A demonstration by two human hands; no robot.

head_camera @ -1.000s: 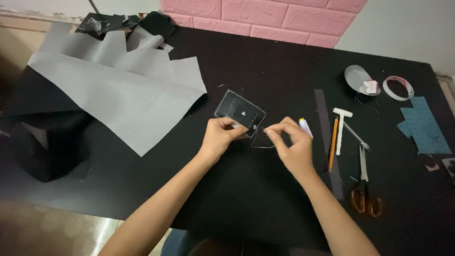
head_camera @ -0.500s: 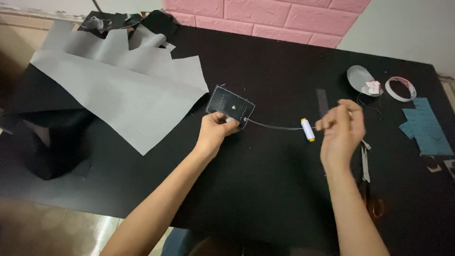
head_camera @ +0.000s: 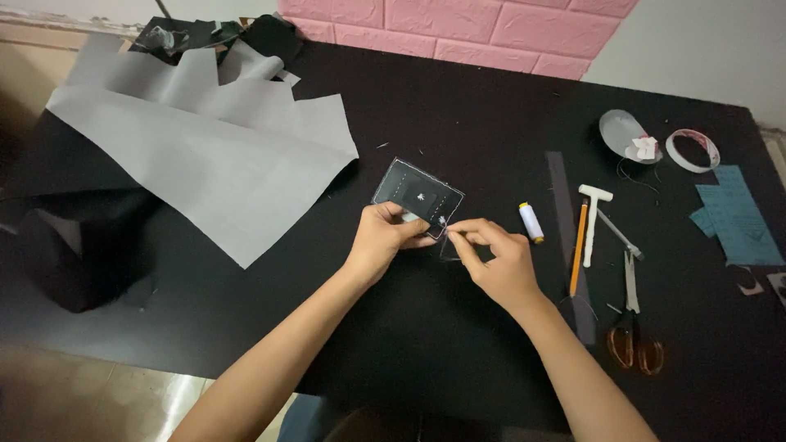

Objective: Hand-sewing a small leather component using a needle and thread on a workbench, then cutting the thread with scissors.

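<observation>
My left hand (head_camera: 385, 239) grips the lower edge of a small black rectangular piece (head_camera: 416, 191) with pale stitched edges and a small white mark in its middle. My right hand (head_camera: 495, 258) is close beside it, fingers pinched on a thin needle and thread at the piece's lower right corner. A loop of thread hangs between the two hands. A small white thread spool (head_camera: 531, 222) with a yellow end lies just right of my right hand on the black table (head_camera: 458, 115).
A large grey sheet (head_camera: 205, 155) covers the table's left side, with black scraps behind it. To the right lie a grey strip (head_camera: 562, 188), an orange pencil (head_camera: 578, 245), a white T-shaped tool (head_camera: 593, 206), scissors (head_camera: 634, 344), a tape roll (head_camera: 693, 151) and blue paper pieces (head_camera: 734, 217).
My right hand, stretched out to the right with the thread pulled taut half a second ago, has come back to the black piece. My left hand kept its hold.
</observation>
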